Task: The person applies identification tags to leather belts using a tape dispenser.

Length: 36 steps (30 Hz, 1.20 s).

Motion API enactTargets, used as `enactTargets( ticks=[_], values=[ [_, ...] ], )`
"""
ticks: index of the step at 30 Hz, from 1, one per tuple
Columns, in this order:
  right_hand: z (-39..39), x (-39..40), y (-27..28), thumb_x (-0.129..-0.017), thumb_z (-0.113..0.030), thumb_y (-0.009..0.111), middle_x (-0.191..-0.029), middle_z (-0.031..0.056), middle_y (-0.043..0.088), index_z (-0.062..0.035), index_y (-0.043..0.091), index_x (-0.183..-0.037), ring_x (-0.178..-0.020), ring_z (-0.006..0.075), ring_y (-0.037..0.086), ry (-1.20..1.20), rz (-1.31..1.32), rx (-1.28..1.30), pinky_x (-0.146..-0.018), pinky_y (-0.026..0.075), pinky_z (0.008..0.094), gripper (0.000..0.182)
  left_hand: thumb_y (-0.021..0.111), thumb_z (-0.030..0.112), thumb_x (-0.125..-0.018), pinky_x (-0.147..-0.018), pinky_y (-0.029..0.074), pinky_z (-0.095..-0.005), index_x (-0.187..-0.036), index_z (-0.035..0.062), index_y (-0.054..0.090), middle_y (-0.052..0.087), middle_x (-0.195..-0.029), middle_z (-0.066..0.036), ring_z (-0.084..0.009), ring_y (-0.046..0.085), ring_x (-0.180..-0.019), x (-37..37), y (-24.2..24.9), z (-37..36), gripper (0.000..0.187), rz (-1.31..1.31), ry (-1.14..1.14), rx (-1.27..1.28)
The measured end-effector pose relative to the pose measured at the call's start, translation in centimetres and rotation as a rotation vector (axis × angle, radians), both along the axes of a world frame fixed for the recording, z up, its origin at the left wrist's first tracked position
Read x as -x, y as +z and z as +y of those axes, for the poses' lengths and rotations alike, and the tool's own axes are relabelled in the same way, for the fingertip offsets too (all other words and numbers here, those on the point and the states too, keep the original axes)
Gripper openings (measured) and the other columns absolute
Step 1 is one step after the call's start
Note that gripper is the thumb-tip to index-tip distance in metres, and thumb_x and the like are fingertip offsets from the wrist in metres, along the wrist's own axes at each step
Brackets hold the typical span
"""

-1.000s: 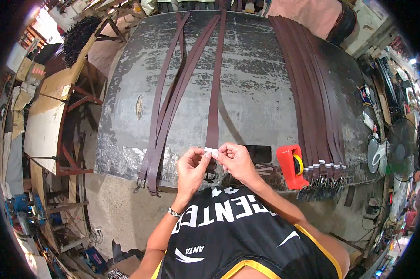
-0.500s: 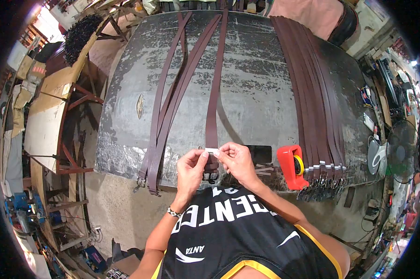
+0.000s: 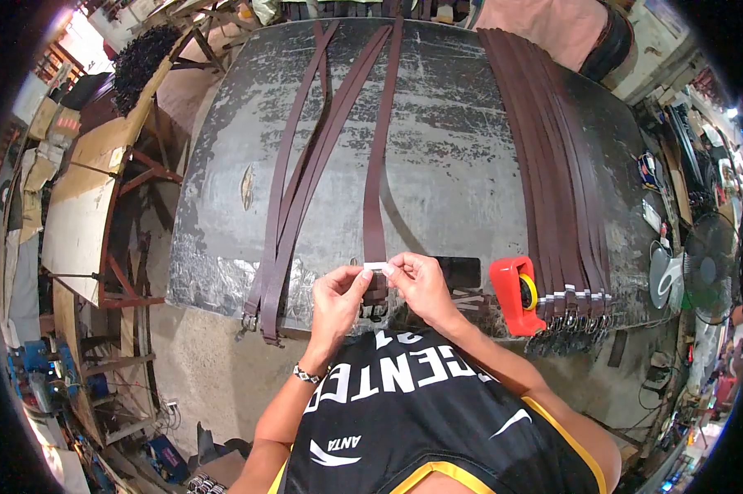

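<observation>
A long brown strap (image 3: pixel 376 189) runs down the middle of the worn dark table (image 3: pixel 462 181). Near its lower end a white band (image 3: pixel 374 266) lies across it. My left hand (image 3: pixel 341 294) pinches the left side of this banded end, thumb and fingertips together. From the right, my right hand (image 3: pixel 414 282) grips the same end between thumb and fingers. Below the fingers, part of the strap end and a metal buckle show, partly hidden by my hands.
Loose brown straps (image 3: pixel 281 206) lie left of centre. On the right are a red tape dispenser (image 3: pixel 513 296) and a row of brown straps (image 3: pixel 556 165) with white bands and buckles. A fan (image 3: pixel 707 267) stands at the far right.
Both hands remain at the banded strap end. The fingertips have shifted very slightly, and more of the white band shows between them.
</observation>
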State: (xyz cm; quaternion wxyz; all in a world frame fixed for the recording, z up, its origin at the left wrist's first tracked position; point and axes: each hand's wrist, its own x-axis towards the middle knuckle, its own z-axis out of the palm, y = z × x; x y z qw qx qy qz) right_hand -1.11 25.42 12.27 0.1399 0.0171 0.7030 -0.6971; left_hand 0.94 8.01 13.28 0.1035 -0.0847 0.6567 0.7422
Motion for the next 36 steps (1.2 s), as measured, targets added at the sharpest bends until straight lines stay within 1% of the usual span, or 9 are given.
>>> enactTargets(
  ticks=[9, 16, 22, 24, 28, 29, 31, 33, 36],
  values=[
    [0.5, 0.3, 0.8, -0.095, -0.013, 0.063, -0.072, -0.0002, 0.062, -0.0001, 0.065, -0.090, -0.058, 0.0030, 0.049, 0.094, -0.174, 0.229, -0.050, 0.037, 0.0199, 0.014, 0.060, 0.017, -0.099, -0.068, 0.051, -0.0239, -0.106, -0.0055, 0.069, 0.070, -0.089, -0.004, -0.0072, 0.062, -0.076, -0.1, -0.1, -0.5, 0.025, 0.002, -0.040, -0.041],
    [0.1, 0.3, 1.1, -0.094, -0.013, 0.065, -0.071, 0.0000, 0.063, 0.0001, 0.066, -0.087, -0.056, 0.0032, 0.049, 0.049, -0.176, 0.163, -0.049, 0.037, 0.0199, 0.014, 0.057, 0.015, -0.101, -0.073, 0.054, -0.0252, -0.103, -0.0046, 0.066, 0.069, -0.089, -0.003, -0.0080, 0.064, -0.079, -0.3, 0.0, -0.1, 0.022, -0.014, -0.032, -0.069],
    [0.1, 0.1, 0.5, -0.094, -0.015, 0.065, -0.073, -0.0005, 0.064, -0.0006, 0.068, -0.091, -0.057, 0.0036, 0.051, 0.064, -0.144, 0.172, -0.049, 0.037, 0.0200, 0.015, 0.058, 0.013, -0.099, -0.070, 0.053, -0.0253, -0.104, -0.0019, 0.067, 0.070, -0.090, -0.006, -0.0096, 0.065, -0.077, -0.3, -0.7, 0.1, 0.018, -0.005, -0.009, -0.062],
    [0.5, 0.3, 0.6, -0.094, -0.017, 0.065, -0.076, -0.0008, 0.064, -0.0011, 0.069, -0.095, -0.061, 0.0041, 0.053, 0.105, -0.183, 0.229, -0.052, 0.038, 0.0205, 0.016, 0.058, 0.015, -0.099, -0.072, 0.052, -0.0275, -0.104, -0.0002, 0.066, 0.069, -0.090, -0.006, -0.0117, 0.064, -0.077, -0.1, -0.9, -0.2, 0.018, -0.142, 0.004, -0.271],
    [0.2, 1.1, -0.9, -0.095, -0.016, 0.063, -0.094, 0.0018, 0.067, -0.0011, 0.066, -0.113, -0.079, 0.0059, 0.058, 0.122, -0.119, 0.308, -0.067, 0.044, 0.0205, 0.023, 0.057, 0.020, -0.098, -0.075, 0.050, -0.0316, -0.104, 0.0034, 0.065, 0.067, -0.088, -0.005, -0.0161, 0.063, -0.079, 0.5, -0.1, -1.0, 0.019, -0.365, 0.009, -0.648],
    [0.1, 1.6, -0.7, -0.095, -0.016, 0.063, -0.098, 0.0017, 0.066, -0.0010, 0.065, -0.117, -0.084, 0.0065, 0.058, 0.155, -0.143, 0.340, -0.071, 0.045, 0.0212, 0.026, 0.057, 0.022, -0.098, -0.072, 0.047, -0.0305, -0.104, 0.0041, 0.064, 0.064, -0.086, -0.004, -0.0160, 0.058, -0.078, 0.5, 0.1, -0.8, 0.020, -0.452, 0.102, -0.719],
    [-0.1, 2.2, -0.9, -0.096, -0.019, 0.060, -0.099, 0.0002, 0.066, -0.0002, 0.060, -0.127, -0.090, 0.0072, 0.059, 0.228, -0.217, 0.422, -0.080, 0.045, 0.0229, 0.036, 0.057, 0.022, -0.098, -0.070, 0.044, -0.0293, -0.105, 0.0038, 0.063, 0.061, -0.087, -0.004, -0.0151, 0.055, -0.077, 0.5, -1.1, -0.7, 0.020, -0.446, 0.014, -0.907],
    [0.0, 3.0, -1.4, -0.096, -0.018, 0.061, -0.099, 0.0008, 0.066, 0.0007, 0.060, -0.127, -0.091, 0.0077, 0.060, 0.334, -0.316, 0.590, -0.082, 0.048, 0.0247, 0.036, 0.056, 0.021, -0.098, -0.067, 0.039, -0.0279, -0.107, 0.0029, 0.060, 0.056, -0.088, -0.004, -0.0145, 0.048, -0.075, 0.4, -1.2, -0.5, 0.020, -0.490, -0.048, -1.020],
    [0.2, 4.1, -1.2, -0.094, -0.016, 0.063, -0.099, 0.0030, 0.067, 0.0013, 0.062, -0.119, -0.084, 0.0094, 0.063, 0.373, -0.404, 0.744, -0.080, 0.053, 0.0273, 0.030, 0.054, 0.020, -0.100, -0.070, 0.046, -0.0283, -0.110, 0.0046, 0.061, 0.062, -0.092, -0.005, -0.0167, 0.057, -0.081, 1.0, -2.1, -0.2, 0.020, -0.372, -0.207, -1.190]
  ],
)
